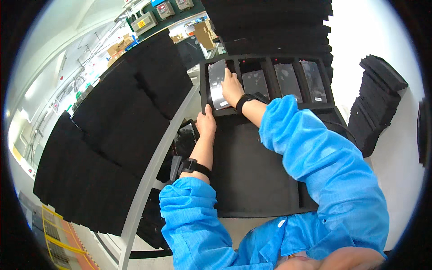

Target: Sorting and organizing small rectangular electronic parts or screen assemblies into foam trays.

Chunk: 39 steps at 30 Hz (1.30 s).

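A black foam tray (pixel 267 60) with several long slots lies ahead of me, each slot holding a flat glossy panel. My right hand (pixel 231 86) rests on the glossy panel (pixel 217 83) in the leftmost slot, fingers on its right edge. My left hand (pixel 206 122) grips the tray's near left corner. Both arms wear blue sleeves and black wristbands. Other panels (pixel 288 81) lie in the slots to the right.
A flat black foam sheet (pixel 252 171) lies in front of the tray. Tall stacks of black foam stand at the left (pixel 117 130), behind the tray (pixel 274 27) and at the right (pixel 375 99). A grey metal rail (pixel 153 166) runs along the left.
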### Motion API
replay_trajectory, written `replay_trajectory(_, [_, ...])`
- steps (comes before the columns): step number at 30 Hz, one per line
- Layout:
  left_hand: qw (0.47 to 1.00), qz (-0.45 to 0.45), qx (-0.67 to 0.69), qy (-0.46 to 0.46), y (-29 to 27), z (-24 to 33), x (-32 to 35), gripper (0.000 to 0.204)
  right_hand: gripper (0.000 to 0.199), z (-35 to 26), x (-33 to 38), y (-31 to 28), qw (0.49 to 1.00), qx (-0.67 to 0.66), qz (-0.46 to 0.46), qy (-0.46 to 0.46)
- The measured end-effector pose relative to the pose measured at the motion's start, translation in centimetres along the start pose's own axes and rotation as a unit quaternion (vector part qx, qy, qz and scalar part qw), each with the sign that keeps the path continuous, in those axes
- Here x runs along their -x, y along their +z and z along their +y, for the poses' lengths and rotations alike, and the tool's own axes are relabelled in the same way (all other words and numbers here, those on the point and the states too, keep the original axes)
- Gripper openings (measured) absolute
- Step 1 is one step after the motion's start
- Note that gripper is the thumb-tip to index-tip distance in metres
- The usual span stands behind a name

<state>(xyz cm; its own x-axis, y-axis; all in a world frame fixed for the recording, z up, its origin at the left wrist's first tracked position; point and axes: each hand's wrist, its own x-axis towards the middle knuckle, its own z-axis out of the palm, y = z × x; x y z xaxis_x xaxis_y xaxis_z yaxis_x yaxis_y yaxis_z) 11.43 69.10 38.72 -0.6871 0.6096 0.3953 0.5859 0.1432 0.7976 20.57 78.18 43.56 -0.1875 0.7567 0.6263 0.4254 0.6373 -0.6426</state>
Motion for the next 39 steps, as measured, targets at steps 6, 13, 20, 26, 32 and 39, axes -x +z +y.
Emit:
replay_trajectory(6, [0.998,-0.039,-0.009,-0.044,0.0,-0.3,-0.4,0.065,0.039,-1.0,2.1,-3.0,0.888,0.351,-0.109,-0.277])
replay_trajectory(13, [0.996,-0.075,0.019,-0.042,-1.0,0.7,0.1,0.063,0.059,-1.1,9.8,-21.4,0.858,0.193,-0.368,-0.303])
replay_trajectory(20, [0.983,-0.096,0.135,-0.081,-0.5,-0.1,-0.7,0.047,0.070,6.2,17.5,-34.0,0.943,0.270,-0.195,-0.012])
replay_trajectory(26, [0.882,-0.255,0.335,-0.211,-1.0,-0.6,-1.6,0.048,0.085,7.1,25.0,-38.1,0.890,0.039,-0.278,0.358])
replay_trajectory(32, [0.849,-0.298,0.386,-0.205,-1.1,-0.9,-1.7,0.048,0.063,5.9,26.7,-37.7,0.809,-0.263,-0.298,0.433])
replay_trajectory(39, [0.907,-0.256,0.256,-0.218,-2.4,0.1,-1.9,0.045,0.045,5.6,26.9,-37.9,0.658,-0.335,-0.289,0.610])
